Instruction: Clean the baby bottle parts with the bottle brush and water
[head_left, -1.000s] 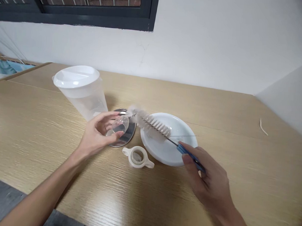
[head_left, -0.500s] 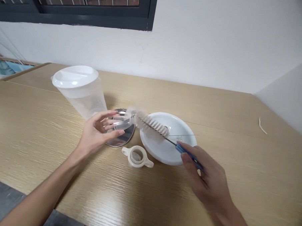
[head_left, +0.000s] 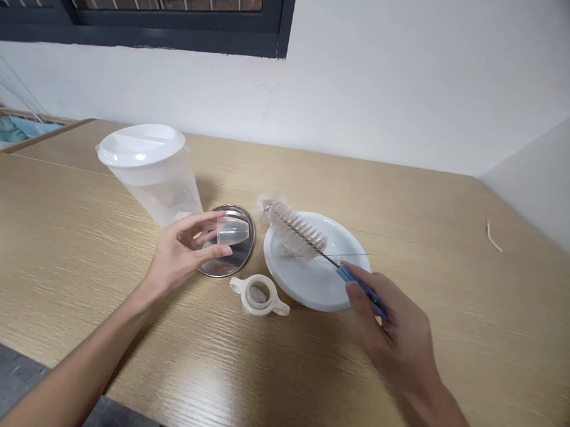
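Note:
A small clear plastic cup (head_left: 234, 231) lies sideways between the thumb and fingers of my left hand (head_left: 182, 250), its narrower end towards the right. Below it is a round metal lid or tray (head_left: 230, 260) on the table. My right hand (head_left: 397, 332) grips the blue handle of a bottle brush (head_left: 297, 230). Its white bristles point up and left, apart from the cup, over the white plate (head_left: 300, 288). In front of the plate rests a cream two-handled ring-like piece (head_left: 259, 296), with something pale in its opening that I cannot make out.
A translucent pitcher (head_left: 158, 183) with a white lid stands behind my left hand. A thin wire crosses the plate. Far right on the wooden table (head_left: 435, 245) lies a small white strip (head_left: 494, 238). The wall and window frame (head_left: 179, 38) bound the back.
The brush has drawn back to the right, and its tip has come away from the cup's mouth. My left hand stays nearly in place with the cup.

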